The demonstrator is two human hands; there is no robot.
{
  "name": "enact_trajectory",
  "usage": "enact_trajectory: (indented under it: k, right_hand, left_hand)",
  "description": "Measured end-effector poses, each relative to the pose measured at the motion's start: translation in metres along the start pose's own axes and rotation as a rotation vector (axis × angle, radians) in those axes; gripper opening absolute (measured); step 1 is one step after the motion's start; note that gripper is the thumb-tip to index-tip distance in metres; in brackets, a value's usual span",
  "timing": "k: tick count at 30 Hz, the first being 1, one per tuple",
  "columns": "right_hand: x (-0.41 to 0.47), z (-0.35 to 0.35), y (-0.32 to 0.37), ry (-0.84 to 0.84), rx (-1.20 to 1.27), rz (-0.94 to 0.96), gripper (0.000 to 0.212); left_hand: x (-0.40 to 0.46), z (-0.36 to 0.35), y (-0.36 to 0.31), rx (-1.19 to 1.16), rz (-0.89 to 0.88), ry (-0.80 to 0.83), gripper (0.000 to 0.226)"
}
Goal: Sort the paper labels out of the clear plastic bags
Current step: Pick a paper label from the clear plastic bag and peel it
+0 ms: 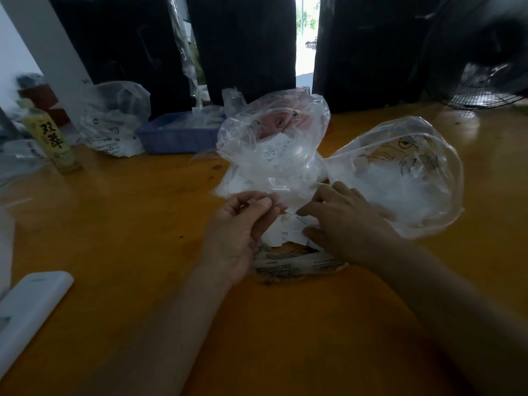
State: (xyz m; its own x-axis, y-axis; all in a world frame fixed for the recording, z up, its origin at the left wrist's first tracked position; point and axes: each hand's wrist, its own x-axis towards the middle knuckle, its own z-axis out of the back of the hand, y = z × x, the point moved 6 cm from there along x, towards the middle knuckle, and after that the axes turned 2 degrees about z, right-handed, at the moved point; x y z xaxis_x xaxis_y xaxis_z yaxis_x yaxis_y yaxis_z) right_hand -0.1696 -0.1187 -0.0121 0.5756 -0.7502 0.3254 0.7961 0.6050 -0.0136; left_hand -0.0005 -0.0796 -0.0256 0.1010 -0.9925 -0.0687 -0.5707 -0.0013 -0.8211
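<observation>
Head view, 1 frame, orange tabletop (120, 224).

Item 1: loose pile of paper labels (288, 232), white slips lying flat near the middle of the tabletop, directly between the 2 hands. A folded printed paper strip (297, 264) lay under the pile on its near side, long axis running left to right.

Item 2: left hand (243, 232), at the left flank of the pile. Thumb and forefinger were pressed together on 1 small slip (258, 202), held just above the pile's far-left edge; the other fingers were loosely curled.

Item 3: right hand (345, 221), palm down at the pile's right flank. Fingers were spread and mostly straight, their tips resting on the labels and pointing left toward the left hand; nothing appeared clamped.

Item 4: 2 clear plastic bags. The centre bag (274, 144) stood puffed up just beyond the pile, with labels visible inside. The right bag (400, 172) lay on its side toward the right edge, touching the back of the right hand.

Judgement: the pile lay nearer the person than either bag, so the next pick would call for a short inward reach. The right hand was marginally closer, since it already touched the slips. The left hand would first need to set its slip down.

Other stock, far-left corner: blue tray (174, 135), another filled bag (114, 121), yellow-green bottle (54, 141).
</observation>
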Motion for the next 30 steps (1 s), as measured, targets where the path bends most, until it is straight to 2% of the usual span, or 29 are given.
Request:
enact_trajectory:
  k: [4,6,9,12,15,17,19,22,27,30]
  right_hand:
    - [0.002,-0.001,0.001,-0.015,-0.033,-0.004,0.024]
    - [0.002,0.003,-0.002,-0.059,0.028,-0.017,0.019]
    - [-0.002,0.015,-0.008,-0.197,0.291,-0.121,0.010]
    - [-0.009,0.028,-0.020,-0.397,0.582,-0.316,0.003]
    - [-0.012,0.030,-0.029,-0.459,0.824,-0.443,0.004]
    - [-0.013,0.029,-0.031,-0.444,0.958,-0.470,0.014]
    - [-0.013,0.027,-0.030,-0.409,1.062,-0.478,0.019]
    - [-0.013,0.028,-0.029,-0.405,1.139,-0.454,0.013]
    - [-0.015,0.043,-0.021,-0.464,0.982,-0.267,0.009]
    - [-0.016,0.051,-0.020,-0.490,1.008,-0.193,0.012]
  left_hand:
    - [0.000,-0.002,0.002,-0.036,0.000,0.015,0.011]
    - [0.000,-0.002,0.002,-0.031,-0.008,0.014,0.019]
    - [0.001,0.000,0.002,-0.019,-0.012,0.018,0.023]
    - [0.002,0.002,0.004,-0.015,0.006,0.025,0.022]
    - [0.002,0.002,0.004,0.004,0.019,0.031,0.024]
    - [0.002,0.002,0.005,-0.010,0.023,0.029,0.024]
    - [0.003,0.002,0.005,-0.026,0.025,0.022,0.025]
    - [0.003,0.003,0.006,-0.020,0.023,0.014,0.028]
    - [0.004,0.003,0.006,0.022,0.020,0.014,0.013]
    - [0.003,0.004,0.005,0.067,0.027,0.018,0.014]
